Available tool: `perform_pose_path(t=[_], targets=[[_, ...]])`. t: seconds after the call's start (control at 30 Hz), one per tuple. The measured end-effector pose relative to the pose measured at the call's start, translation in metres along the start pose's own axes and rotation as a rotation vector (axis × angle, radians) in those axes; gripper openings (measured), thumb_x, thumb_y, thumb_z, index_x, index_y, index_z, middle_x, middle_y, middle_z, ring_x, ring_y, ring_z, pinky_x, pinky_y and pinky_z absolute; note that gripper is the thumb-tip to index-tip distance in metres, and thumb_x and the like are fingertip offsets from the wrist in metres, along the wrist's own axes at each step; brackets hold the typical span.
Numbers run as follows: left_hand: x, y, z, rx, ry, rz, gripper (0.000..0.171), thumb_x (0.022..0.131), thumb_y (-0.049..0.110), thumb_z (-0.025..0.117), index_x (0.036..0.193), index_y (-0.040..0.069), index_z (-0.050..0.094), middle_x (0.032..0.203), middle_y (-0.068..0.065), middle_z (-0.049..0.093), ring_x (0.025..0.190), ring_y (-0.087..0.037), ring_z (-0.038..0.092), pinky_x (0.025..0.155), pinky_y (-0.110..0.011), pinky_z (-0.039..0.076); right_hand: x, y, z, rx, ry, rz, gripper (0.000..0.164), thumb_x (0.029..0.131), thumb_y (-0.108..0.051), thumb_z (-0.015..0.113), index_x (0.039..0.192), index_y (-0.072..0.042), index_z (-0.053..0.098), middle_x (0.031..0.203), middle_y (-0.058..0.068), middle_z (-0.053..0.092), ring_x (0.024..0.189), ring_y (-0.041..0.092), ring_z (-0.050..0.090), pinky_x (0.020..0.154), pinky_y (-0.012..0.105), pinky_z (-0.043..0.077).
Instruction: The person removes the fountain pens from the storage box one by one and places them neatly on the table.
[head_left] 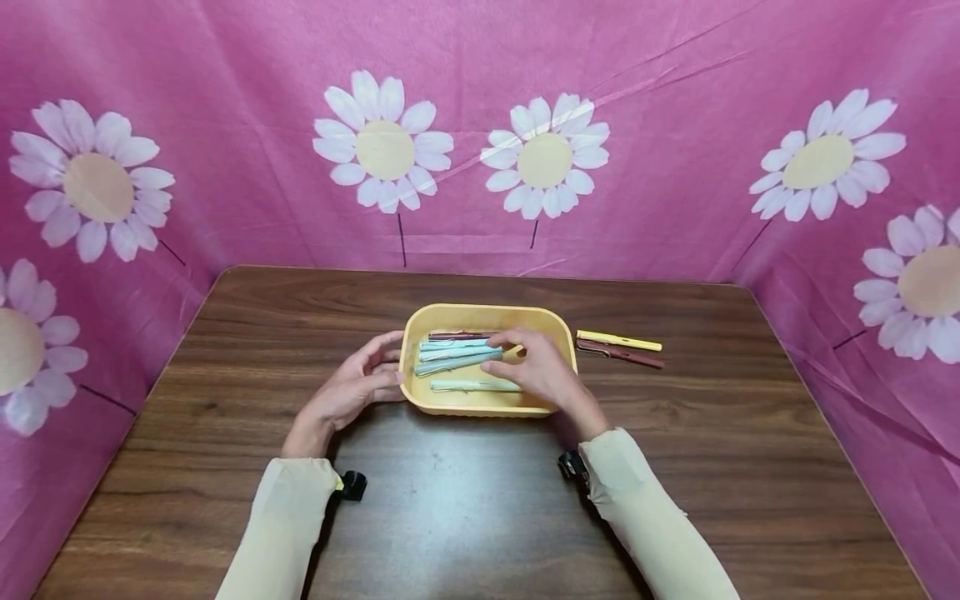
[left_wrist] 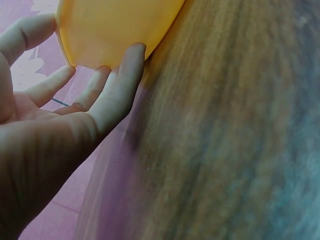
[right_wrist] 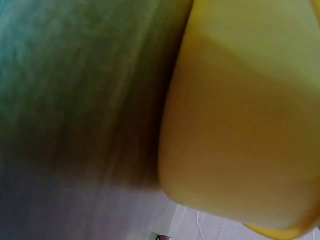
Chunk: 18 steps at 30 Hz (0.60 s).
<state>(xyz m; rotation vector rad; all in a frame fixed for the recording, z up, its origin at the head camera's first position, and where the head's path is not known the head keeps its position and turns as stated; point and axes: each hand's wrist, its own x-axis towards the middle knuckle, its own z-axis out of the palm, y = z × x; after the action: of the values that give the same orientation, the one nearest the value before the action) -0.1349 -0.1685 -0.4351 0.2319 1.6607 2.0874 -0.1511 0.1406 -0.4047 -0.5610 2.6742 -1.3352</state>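
A yellow container (head_left: 465, 410) sits on the table with several pens inside. My left hand (head_left: 352, 383) holds its left end from outside, thumb at the rim; in the left wrist view the fingertips (left_wrist: 134, 55) rest on its wall. Reaching over the right part, my right hand (head_left: 540, 367) has thumb and index finger spread around the right ends of a teal pen (head_left: 457, 362) and light blue pens (head_left: 450, 344). A dark maroon pen (head_left: 457, 337) lies behind these, a pale green pen (head_left: 468, 386) in front. The right wrist view shows the container's outer wall (right_wrist: 240, 125), not the fingers.
Right of the container, a yellow pen (head_left: 622, 341) and a dark maroon pen (head_left: 626, 356) lie side by side on the wooden table (head_left: 442, 508). A pink cloth (head_left: 465, 50) with white flowers hangs behind and along both sides.
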Motion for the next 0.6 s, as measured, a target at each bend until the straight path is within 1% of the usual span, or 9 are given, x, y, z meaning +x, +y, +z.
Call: perform_pose_path(t=[0.17, 0.3, 0.47, 0.6], targets=[[0.0, -0.001, 0.0, 0.003, 0.001, 0.001, 0.07, 0.096, -0.009, 0.055, 0.158, 0.003, 0.024, 0.146, -0.036, 0.034, 0.117, -0.031, 0.058, 0.088, -0.043, 0.059, 0.002, 0.0, 0.007, -0.026, -0.043, -0.003, 0.037, 0.086, -0.027, 0.083, 0.116, -0.008, 0.074, 0.114, 0.006, 0.072, 0.108, 0.027, 0.064, 0.093, 0.045, 0.055], [0.0, -0.001, 0.0, -0.001, 0.003, 0.0, 0.071, 0.096, -0.009, 0.055, 0.158, 0.003, 0.023, 0.146, -0.036, 0.033, 0.116, -0.03, 0.059, 0.088, -0.043, 0.06, 0.005, -0.001, 0.01, -0.035, -0.101, 0.007, 0.035, 0.085, -0.027, 0.084, 0.114, -0.009, 0.075, 0.111, 0.004, 0.073, 0.102, 0.023, 0.066, 0.092, 0.041, 0.055], [0.0, -0.001, 0.001, -0.019, 0.005, 0.002, 0.072, 0.095, -0.01, 0.056, 0.158, 0.002, 0.023, 0.146, -0.035, 0.032, 0.115, -0.029, 0.058, 0.089, -0.042, 0.059, 0.008, -0.003, 0.014, -0.12, -0.152, 0.008, 0.032, 0.083, -0.028, 0.085, 0.111, -0.014, 0.077, 0.109, -0.003, 0.073, 0.101, 0.016, 0.065, 0.093, 0.036, 0.053], [-0.001, -0.002, 0.001, -0.024, 0.008, 0.003, 0.072, 0.095, -0.01, 0.056, 0.158, 0.002, 0.023, 0.146, -0.035, 0.032, 0.115, -0.028, 0.059, 0.089, -0.042, 0.059, 0.013, -0.005, 0.018, -0.157, -0.175, 0.007, 0.031, 0.082, -0.027, 0.086, 0.11, -0.014, 0.078, 0.106, -0.003, 0.073, 0.098, 0.013, 0.065, 0.091, 0.033, 0.053]])
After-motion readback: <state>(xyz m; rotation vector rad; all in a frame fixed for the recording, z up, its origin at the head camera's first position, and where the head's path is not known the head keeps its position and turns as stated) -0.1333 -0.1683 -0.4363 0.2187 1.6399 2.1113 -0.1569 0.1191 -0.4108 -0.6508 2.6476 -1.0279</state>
